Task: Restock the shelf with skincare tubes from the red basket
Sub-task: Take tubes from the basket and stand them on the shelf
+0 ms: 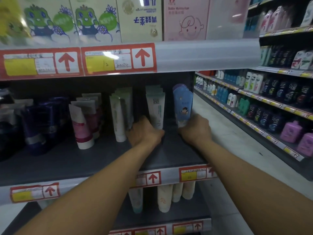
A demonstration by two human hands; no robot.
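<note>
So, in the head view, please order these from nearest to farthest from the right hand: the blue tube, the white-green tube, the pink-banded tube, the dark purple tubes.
From the right hand:
1. Blue tube, at its fingers, far right.
2. White-green tube, beside the left hand.
3. Pink-banded tube, left of centre.
4. Dark purple tubes, far left.

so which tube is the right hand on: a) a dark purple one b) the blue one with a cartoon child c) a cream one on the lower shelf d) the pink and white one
b: the right hand wraps the base of the blue tube at the shelf's right end, while the left hand is at the white tube.
</note>
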